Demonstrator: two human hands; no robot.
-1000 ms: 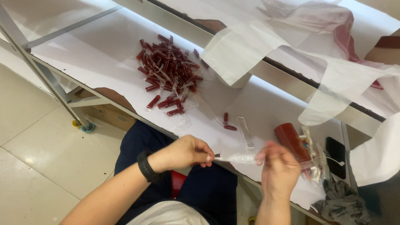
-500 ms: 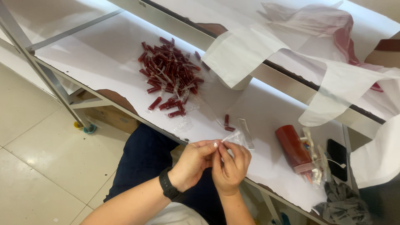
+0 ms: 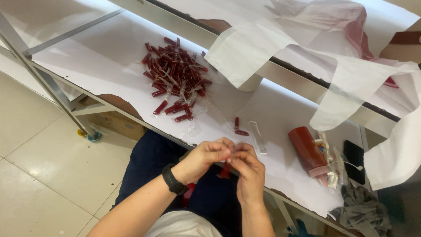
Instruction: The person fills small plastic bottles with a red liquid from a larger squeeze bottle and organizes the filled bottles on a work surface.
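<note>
My left hand (image 3: 206, 159) and my right hand (image 3: 248, 168) meet at the fingertips over my lap, just off the table's front edge (image 3: 131, 115). Both pinch one small clear plastic sleeve (image 3: 232, 151); a red piece (image 3: 225, 171) shows below the fingers. A black watch (image 3: 174, 180) is on my left wrist. Past my hands two loose red tubes (image 3: 239, 127) and an empty clear sleeve (image 3: 258, 137) lie on the white table paper. A pile of several small red tubes in clear sleeves (image 3: 175, 79) sits at the far left of the table.
A red bottle (image 3: 307, 150) lies on its side at the right beside small plastic bits and a black phone (image 3: 354, 160). White plastic bags (image 3: 346, 70) hang over the metal shelf rail. A grey cloth (image 3: 364, 210) and a metal table leg (image 3: 52, 92) flank me.
My hands, first apart with a clear sleeve stretched between them, have come together at the fingertips and stay closed on the small piece, a little lower over my lap.
</note>
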